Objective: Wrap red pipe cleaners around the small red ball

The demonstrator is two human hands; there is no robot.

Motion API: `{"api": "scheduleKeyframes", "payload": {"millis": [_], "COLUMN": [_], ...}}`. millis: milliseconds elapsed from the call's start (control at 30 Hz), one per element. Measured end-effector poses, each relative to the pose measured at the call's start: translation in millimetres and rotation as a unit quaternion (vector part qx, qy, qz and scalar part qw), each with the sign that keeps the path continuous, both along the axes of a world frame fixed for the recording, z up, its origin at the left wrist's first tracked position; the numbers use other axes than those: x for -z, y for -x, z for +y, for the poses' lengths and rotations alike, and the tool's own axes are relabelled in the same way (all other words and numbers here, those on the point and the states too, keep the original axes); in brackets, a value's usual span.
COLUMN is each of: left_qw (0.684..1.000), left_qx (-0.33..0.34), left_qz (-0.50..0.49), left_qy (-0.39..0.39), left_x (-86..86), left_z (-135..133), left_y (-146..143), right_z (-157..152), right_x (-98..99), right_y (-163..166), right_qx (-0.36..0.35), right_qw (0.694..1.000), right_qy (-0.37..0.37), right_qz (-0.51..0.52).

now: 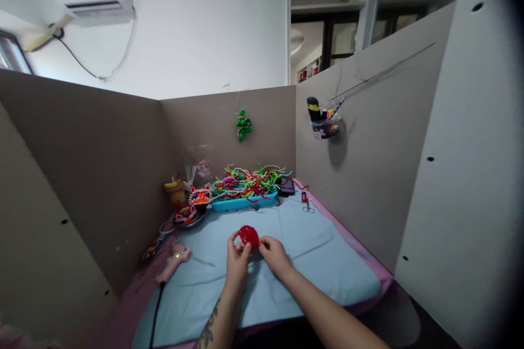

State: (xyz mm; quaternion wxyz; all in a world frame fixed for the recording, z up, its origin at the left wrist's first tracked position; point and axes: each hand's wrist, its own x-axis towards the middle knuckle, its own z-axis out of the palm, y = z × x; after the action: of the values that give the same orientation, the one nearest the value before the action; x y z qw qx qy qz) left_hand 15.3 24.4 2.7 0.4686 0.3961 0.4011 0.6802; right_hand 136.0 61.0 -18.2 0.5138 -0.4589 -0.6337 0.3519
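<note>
A small round red piece made of coiled pipe cleaner [249, 235] is held up between both hands above the light blue cloth [319, 267]. My left hand [237, 257] pinches its left edge with thumb and fingers closed on it. My right hand [274, 254] grips its right edge, fingers curled. Both forearms reach in from the bottom of the view.
A blue tray [241, 204] piled with coloured pipe cleaners stands at the back. A pink glue gun [175, 262] with a black cord lies at the left. Small scissors [306, 204] lie at the back right. Grey partition walls enclose the desk; a pen holder [325, 126] hangs on the right wall.
</note>
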Motion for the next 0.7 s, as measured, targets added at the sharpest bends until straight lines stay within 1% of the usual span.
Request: {"api": "scheduleKeyframes", "payload": {"millis": [67,200,300,400,467,500,700], "left_qw": [1.000,1.000,1.000,1.000,1.000,1.000,0.998], "left_qx": [0.006,0.014,0.011,0.008,0.005,0.005,0.022], "left_qz": [0.014,0.023,0.010,-0.004,-0.016,-0.022,-0.055], "left_qy": [-0.012,-0.008,0.011,0.023,0.020,0.020,0.033], "left_x": [1.4,0.3,-1.5,-2.8,-3.9,-4.8,-11.4], "left_z": [1,0,0,0,-1,-1,-5], "left_y": [0,1,3,3,2,2,1], "right_z": [3,8,9,6,3,2,0], "right_x": [0.5,-4.2,-12.4,-19.9,-22.1,-22.3,-19.7], "right_y": [0,-4,-9,-13,-12,-11,0], "right_qx": [-0.018,-0.092,-0.135,-0.168,-0.174,-0.172,-0.165], "right_qw": [0.999,0.984,0.973,0.944,0.918,0.909,0.875], "right_qy": [0.026,0.100,0.135,0.215,0.268,0.283,0.321], "right_qz": [0.032,0.115,0.133,0.188,0.235,0.254,0.322]}}
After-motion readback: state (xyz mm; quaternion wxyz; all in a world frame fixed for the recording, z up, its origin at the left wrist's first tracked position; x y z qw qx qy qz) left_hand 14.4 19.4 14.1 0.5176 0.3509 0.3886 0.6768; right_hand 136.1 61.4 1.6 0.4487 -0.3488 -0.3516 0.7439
